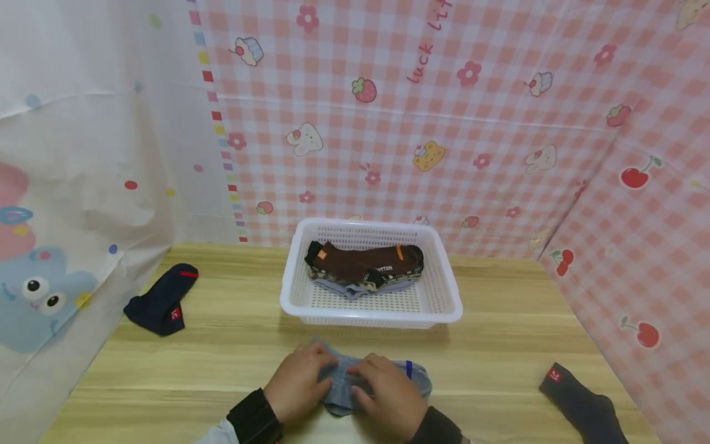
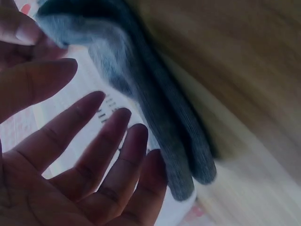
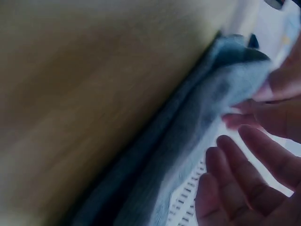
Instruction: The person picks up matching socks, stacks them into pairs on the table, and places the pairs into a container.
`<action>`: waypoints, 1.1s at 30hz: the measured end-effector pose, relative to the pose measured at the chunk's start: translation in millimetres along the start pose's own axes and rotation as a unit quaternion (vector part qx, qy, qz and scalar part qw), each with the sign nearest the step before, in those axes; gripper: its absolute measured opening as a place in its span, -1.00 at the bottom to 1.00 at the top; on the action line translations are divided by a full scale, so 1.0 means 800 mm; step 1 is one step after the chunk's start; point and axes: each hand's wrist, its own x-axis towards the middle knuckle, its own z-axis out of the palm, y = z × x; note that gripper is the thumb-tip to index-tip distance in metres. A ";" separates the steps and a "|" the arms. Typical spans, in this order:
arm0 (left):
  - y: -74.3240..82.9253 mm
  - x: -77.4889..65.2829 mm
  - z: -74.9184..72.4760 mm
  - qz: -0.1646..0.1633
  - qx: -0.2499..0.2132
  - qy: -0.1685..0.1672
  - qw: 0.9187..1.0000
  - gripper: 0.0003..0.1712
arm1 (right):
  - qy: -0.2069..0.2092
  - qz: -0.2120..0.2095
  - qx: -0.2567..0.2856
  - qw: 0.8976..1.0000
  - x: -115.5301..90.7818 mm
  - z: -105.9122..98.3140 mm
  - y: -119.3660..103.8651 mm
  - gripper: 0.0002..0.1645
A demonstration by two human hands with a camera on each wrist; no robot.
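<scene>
A pair of grey-blue socks (image 1: 342, 382), one layered on the other, lies on the table in front of the basket, with a dark blue stripe near the right end. My left hand (image 1: 299, 381) is over its left part, and in the left wrist view its fingers (image 2: 101, 162) spread loosely beside the fabric. My right hand (image 1: 391, 394) is over the middle and right part. Seen from the right wrist, its fingers (image 3: 240, 179) are loosely bent beside the socks' long edge, with no fabric between them. Both hands' fingertips come close together near the cuff.
Behind the hands stands a white perforated basket (image 1: 371, 317) with brown socks (image 1: 355, 262), patterned ones and light grey-blue ones stacked inside. A navy sock (image 1: 161, 301) lies at the table's left, a dark grey sock (image 1: 585, 404) at the right. Printed cloth walls (image 1: 377, 123) enclose the table.
</scene>
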 end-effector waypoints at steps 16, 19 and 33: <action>0.003 -0.008 0.016 0.027 0.108 -0.028 0.993 -0.56 | -0.032 -0.016 -0.113 0.993 0.009 0.010 0.010 -0.60; -0.001 -0.010 0.016 0.034 0.111 -0.041 0.992 -0.51 | -0.029 -0.005 -0.122 0.992 0.001 0.007 0.020 -0.57; -0.017 -0.014 0.011 0.038 0.083 -0.051 0.995 -0.46 | -0.001 0.065 -0.119 0.991 -0.041 -0.012 0.063 -0.64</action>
